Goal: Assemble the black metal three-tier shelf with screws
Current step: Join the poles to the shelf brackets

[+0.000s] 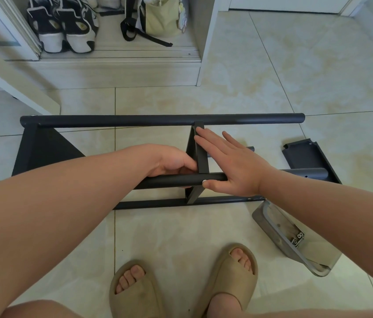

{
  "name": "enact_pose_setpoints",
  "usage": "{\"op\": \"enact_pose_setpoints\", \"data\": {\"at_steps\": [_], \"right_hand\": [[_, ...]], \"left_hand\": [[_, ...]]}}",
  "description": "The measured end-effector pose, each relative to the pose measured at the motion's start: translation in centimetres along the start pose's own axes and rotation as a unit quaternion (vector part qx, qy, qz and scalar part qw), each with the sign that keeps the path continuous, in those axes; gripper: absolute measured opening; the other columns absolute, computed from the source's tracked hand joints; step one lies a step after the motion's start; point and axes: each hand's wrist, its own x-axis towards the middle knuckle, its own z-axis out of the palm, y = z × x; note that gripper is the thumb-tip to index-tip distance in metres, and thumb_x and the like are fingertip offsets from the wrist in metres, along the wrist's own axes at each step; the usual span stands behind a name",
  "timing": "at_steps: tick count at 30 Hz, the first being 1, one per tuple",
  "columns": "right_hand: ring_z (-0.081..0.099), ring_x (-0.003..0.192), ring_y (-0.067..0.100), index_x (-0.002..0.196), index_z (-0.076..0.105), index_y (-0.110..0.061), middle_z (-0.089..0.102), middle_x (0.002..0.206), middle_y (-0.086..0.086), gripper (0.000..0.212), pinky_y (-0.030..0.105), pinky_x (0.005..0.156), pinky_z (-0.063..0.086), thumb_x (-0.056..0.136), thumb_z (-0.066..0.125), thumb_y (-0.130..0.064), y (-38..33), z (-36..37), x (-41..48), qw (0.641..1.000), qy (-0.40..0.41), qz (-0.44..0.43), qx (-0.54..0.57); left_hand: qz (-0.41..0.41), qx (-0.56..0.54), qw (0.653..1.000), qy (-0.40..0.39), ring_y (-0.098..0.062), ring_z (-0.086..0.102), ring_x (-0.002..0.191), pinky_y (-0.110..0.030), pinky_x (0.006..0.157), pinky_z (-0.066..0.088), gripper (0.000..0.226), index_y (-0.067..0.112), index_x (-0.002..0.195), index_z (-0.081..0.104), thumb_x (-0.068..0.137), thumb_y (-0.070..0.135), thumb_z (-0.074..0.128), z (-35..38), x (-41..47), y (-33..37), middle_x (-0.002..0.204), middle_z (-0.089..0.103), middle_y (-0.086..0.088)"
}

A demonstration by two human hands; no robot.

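A: Confirming step in hand?

B: Squaring the middle tier [200, 157] inside the shelf [41, 154], by the look of it. Working with the shelf lying on its side on the floor [272, 88], directly ahead of the slippers [135, 292].

A: Reporting hand positions?

B: Gripping the near pole [169, 180] with the left hand [171, 160], fingers curling round it just beside the tier. Pressing the right hand [236, 168] flat against the tier's right face, fingers straight and held together, thumb resting on the same pole. Cannot tell whether covering a screw under that thumb.

A: Planning the next move?

B: Probably reaching right for screws [297, 238] in the gray tray [270, 222], then fastening the tier to the near pole and the far pole [135, 121]. Requiring one hand steadying the tier throughout.

A: Checking clearances?

B: Avoiding the loose tier [304, 154] lying at the right pole ends, with the tray just beside them. Noting the cabinet [121, 72] beyond the far pole. Finding open floor to the right rear.
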Motion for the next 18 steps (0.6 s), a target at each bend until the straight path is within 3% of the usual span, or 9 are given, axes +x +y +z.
{"op": "enact_pose_setpoints", "data": {"at_steps": [7,15,18], "right_hand": [[-0.004,0.157,0.013,0.163,0.005,-0.015,-0.007,0.17,-0.003,0.097,0.039,0.128,-0.002,0.09,0.036,-0.071,-0.04,0.08,-0.02,1.0,0.006,0.0,-0.005],[-0.003,0.157,0.014,0.163,0.006,-0.014,-0.005,0.171,0.0,0.098,0.037,0.127,-0.003,0.09,0.035,-0.071,-0.14,0.01,-0.04,1.0,0.006,-0.002,-0.008],[-0.002,0.158,0.014,0.163,0.007,-0.014,-0.004,0.171,-0.001,0.098,0.038,0.128,-0.002,0.089,0.036,-0.071,-0.17,0.01,0.01,1.0,0.008,0.0,-0.009]], "left_hand": [[0.008,0.012,1.0,0.013,-0.021,0.065,0.081,-0.035,0.084,0.05,0.013,0.008,0.088,0.069,0.095,0.009,0.057,-0.07,-0.19,0.5,0.073,0.072,-0.003],[0.011,-0.015,1.0,0.0,-0.022,0.067,0.088,-0.039,0.099,0.05,0.015,0.006,0.101,0.07,0.096,0.009,0.056,-0.29,0.25,0.19,0.088,0.073,-0.009],[-0.002,-0.035,0.999,-0.012,-0.019,0.065,0.084,-0.037,0.094,0.052,0.017,0.011,0.1,0.071,0.098,0.019,0.057,-0.33,0.36,-0.05,0.087,0.072,-0.006]]}}
